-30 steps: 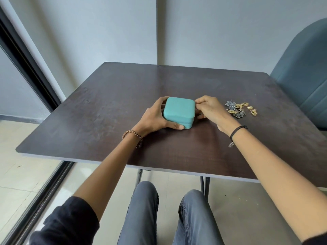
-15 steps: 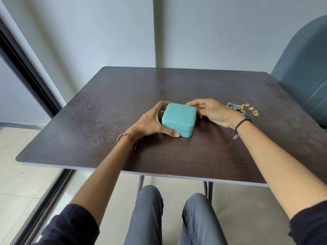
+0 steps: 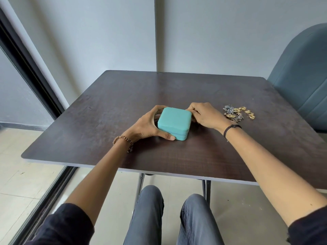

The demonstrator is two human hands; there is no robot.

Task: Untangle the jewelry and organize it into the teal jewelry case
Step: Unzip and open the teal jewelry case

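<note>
The teal jewelry case (image 3: pixel 174 122) sits closed on the dark bench (image 3: pixel 106 110), between the two hands. The left hand (image 3: pixel 146 125) wraps its left side, thumb pressed on the near front edge and fingers curled over the far corner. The right hand (image 3: pixel 206 115) rests against its right side, fingertips pinched at the far right corner. Just beyond the right hand's wrist lies the tangled jewelry (image 3: pixel 238 113), gold and silver-grey pieces heaped together.

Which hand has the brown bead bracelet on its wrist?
The left hand, gripping the teal case. The right hand wears a thin black band instead.
</note>
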